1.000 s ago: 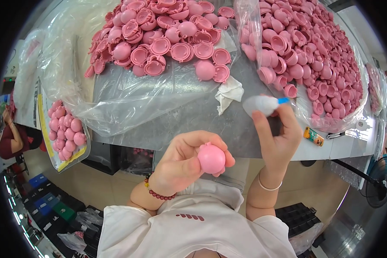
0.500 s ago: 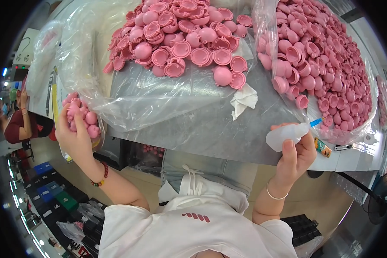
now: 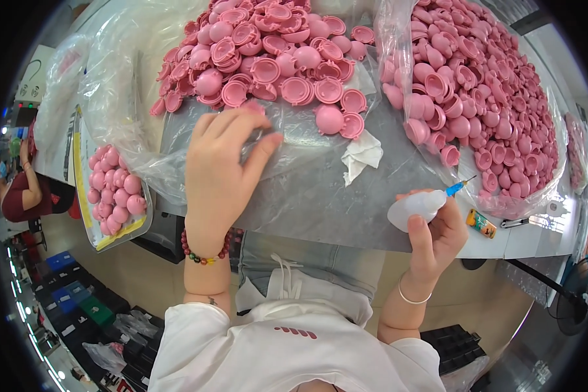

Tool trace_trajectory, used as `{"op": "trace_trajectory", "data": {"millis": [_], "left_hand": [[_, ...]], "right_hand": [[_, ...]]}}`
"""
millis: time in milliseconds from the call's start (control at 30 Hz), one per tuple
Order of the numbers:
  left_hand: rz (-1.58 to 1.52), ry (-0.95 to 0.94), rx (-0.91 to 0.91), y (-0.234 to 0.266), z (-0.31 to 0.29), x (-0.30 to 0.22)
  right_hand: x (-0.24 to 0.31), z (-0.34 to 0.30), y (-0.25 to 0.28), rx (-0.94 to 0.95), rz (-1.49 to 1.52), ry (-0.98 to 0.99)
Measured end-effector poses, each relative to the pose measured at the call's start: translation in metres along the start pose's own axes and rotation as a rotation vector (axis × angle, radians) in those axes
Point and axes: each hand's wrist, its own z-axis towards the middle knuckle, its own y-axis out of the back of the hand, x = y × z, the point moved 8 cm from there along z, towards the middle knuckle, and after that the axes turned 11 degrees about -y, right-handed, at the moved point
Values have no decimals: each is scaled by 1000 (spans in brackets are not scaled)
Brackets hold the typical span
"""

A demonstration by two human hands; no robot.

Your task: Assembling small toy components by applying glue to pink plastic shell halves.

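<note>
1. Currently, two hands: the left hand (image 3: 219,153), fingers parted, at one of two heaps of pink shells (image 3: 296,91), touching or not I cannot tell; the right hand (image 3: 439,238) grasping one white bottle (image 3: 413,210).
2. One tray (image 3: 125,236) of pink balls (image 3: 120,196), one tissue (image 3: 362,157).
3. Grey tabletop (image 3: 313,202) stretches between the hands to its front edge, leaving room.

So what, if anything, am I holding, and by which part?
Your right hand holds the bottle by its white body, blue tip free. Your left hand is at the pink pile; whether it grips a piece can't be told.
</note>
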Motion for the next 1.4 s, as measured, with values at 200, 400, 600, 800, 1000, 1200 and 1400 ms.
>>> {"op": "trace_trajectory", "data": {"millis": [200,400,600,800,1000,1200,1400], "left_hand": [[-745,391,-405,14,-24,-8],[-1244,34,-79,-21,-26,-75],[-1769,323,-73,-64,-51,-85],[-1916,435,161,-67,-53,-97],[-2183,620,66,-70,-55,-99],[-1869,390,-90,-62,-52,-90],[-1827,355,-101,-62,-53,-89]], "right_hand": [[6,-5,3,58,185,41],[9,-35,-42,313,574,-232],[11,-38,-41,234,466,-221],[5,-28,-14,53,574,-109],[30,-26,15,-98,448,306],[60,-42,-4,53,-57,599],[60,-43,-5,25,25,594]]}}
